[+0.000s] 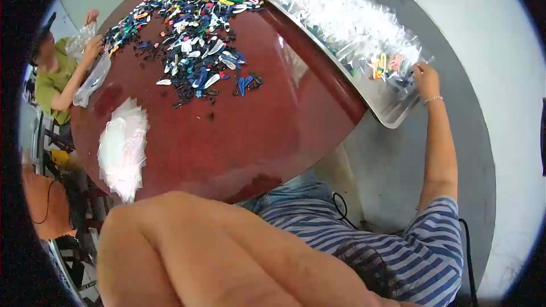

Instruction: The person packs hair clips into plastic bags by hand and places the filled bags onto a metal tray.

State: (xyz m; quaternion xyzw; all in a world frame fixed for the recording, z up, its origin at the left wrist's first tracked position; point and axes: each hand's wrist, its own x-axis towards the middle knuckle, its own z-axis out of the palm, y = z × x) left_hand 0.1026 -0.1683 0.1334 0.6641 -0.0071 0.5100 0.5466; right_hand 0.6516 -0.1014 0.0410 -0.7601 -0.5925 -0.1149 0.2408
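My right hand point(427, 81) is at the near right end of a metal tray point(391, 118), its fingers closed on the edge of a small clear plastic bag point(406, 79). Clear bags point(347, 14) are heaped in the tray, and a few near my hand show yellow, orange and dark hair clips point(380, 67) inside. Very large at the bottom, close to the lens, is my left hand point(227, 244); its knuckles and bent fingers show, but the fingertips are hidden.
A pile of loose hair clips point(196, 28) spreads over the dark red round table point(256, 131). Flat empty bags point(124, 148) lie stacked at the table's left. Beyond them, another person point(57, 74) reaches toward the clips, beside a clear plastic bag point(92, 82).
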